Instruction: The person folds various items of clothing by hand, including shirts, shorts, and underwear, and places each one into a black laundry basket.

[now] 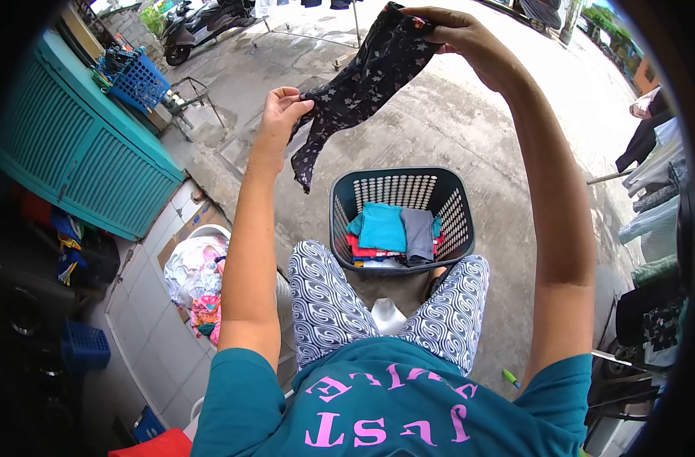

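Stretched between my two hands is a dark garment [363,87] with a small floral print, raised above the concrete ground. My left hand [281,122] pinches its lower left part, and one narrow end hangs below. Up at the top, my right hand [458,39] grips the other end near a small red patch. Beneath them, in front of my knees, stands a dark plastic basket [458,228]. Inside lie folded clothes: a teal piece [383,226], a grey piece [418,232] and red ones under them.
At the left, a white tub [214,231] holds crumpled clothes [199,274], near teal louvered doors [81,145] and a blue basket [140,82]. Clothes [659,221] hang along the right. A scooter [199,27] stands at the back left. A green object [510,378] lies beside me.
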`<act>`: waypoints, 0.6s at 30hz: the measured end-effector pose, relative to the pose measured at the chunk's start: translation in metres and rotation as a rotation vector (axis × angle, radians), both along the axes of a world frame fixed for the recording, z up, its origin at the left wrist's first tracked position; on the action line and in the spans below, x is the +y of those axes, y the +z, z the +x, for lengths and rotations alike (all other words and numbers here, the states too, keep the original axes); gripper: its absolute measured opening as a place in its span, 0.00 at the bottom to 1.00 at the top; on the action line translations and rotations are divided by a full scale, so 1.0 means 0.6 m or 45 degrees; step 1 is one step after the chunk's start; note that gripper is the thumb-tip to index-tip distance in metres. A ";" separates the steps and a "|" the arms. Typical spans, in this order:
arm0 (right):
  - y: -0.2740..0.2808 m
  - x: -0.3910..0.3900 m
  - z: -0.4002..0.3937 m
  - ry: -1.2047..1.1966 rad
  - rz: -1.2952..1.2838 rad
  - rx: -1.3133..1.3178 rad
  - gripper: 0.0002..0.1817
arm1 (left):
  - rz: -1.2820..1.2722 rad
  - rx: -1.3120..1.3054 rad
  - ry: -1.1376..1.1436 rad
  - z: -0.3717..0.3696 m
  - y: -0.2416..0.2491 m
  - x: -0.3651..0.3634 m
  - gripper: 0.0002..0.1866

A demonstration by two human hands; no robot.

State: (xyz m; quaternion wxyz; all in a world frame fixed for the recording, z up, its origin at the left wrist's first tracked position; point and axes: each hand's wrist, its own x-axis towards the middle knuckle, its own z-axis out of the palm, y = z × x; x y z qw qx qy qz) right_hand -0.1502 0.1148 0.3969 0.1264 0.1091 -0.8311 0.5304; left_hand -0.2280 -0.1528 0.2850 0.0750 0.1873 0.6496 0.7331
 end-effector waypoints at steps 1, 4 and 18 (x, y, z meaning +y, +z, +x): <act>0.005 -0.006 -0.001 0.057 -0.003 0.030 0.22 | -0.076 0.102 -0.044 0.004 0.004 0.004 0.14; 0.014 -0.030 -0.003 0.169 -0.004 0.079 0.21 | -0.058 0.055 -0.245 -0.010 -0.020 0.026 0.16; -0.047 0.017 -0.038 0.018 0.027 0.141 0.19 | -0.666 0.311 0.011 -0.017 0.033 -0.085 0.15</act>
